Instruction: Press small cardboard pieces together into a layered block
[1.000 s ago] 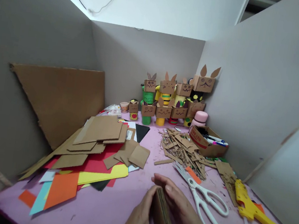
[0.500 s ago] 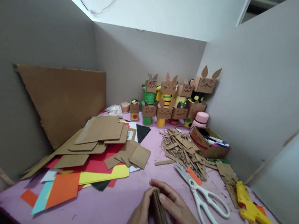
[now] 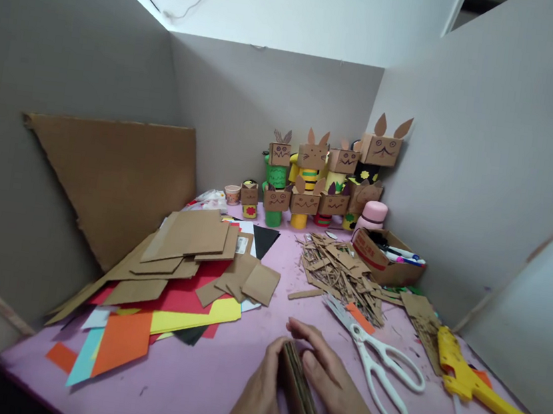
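Low at the front of the table, a small stack of cardboard pieces [image 3: 298, 391] stands on edge between my hands, its layered edges facing up. My left hand [image 3: 258, 393] is closed along the stack's left side, with its thumb reaching round the near end. From the right, my right hand [image 3: 331, 375] cups the stack, thumb close against its side and fingers curved past the far end. The fingertips behind the stack are partly hidden. White-handled scissors [image 3: 373, 360] lie just right of my right hand, blades pointing away.
Cardboard sheets [image 3: 192, 234] and coloured paper [image 3: 121, 342] are piled at left. Cardboard scraps [image 3: 341, 275] lie beyond the scissors, beside a box of pens [image 3: 385, 264]. A yellow glue gun [image 3: 485, 394] rests at far right. Cardboard animal figures [image 3: 305, 200] stand at the back.
The view has shifted slightly. My right hand's fingers have loosened a little away from the stack, while my left hand keeps its hold.
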A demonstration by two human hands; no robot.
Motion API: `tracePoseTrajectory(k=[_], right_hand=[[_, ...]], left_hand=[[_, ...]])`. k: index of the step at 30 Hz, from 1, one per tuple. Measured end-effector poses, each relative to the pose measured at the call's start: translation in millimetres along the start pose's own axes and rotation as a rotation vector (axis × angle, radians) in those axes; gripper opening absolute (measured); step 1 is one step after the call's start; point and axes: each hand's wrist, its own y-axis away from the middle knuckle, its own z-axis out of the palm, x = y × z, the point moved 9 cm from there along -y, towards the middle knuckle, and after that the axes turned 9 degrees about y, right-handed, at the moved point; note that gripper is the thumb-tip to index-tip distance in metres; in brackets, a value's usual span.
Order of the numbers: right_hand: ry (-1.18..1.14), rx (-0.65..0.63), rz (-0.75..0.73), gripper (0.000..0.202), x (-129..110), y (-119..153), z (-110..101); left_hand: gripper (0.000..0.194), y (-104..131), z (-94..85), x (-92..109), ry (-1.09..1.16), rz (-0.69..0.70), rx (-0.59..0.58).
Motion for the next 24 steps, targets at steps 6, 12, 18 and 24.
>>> tracePoseTrajectory(k=[6, 12, 18, 24], right_hand=[[0.181, 0.120, -0.092, 0.056, -17.3, 0.6, -15.3], [0.093, 0.087, 0.067, 0.057, -8.9, -3.1, -8.7], [0.119, 0.076, -0.031, 0.052, -10.1, -5.1, -18.2], [0.042, 0.093, 0.033, 0.047, 4.0, -7.4, -17.0]], left_hand=[[0.087, 8.2, -10.0, -8.3, 0.029, -0.007, 0.142], [0.088, 2.5, 1.0, -13.9, -0.045, -0.069, 0.098], [0.086, 10.9, -20.8, -0.9, 0.014, 0.085, 0.285], [0.072, 6.8, -14.7, -0.4, -0.030, -0.070, 0.249]])
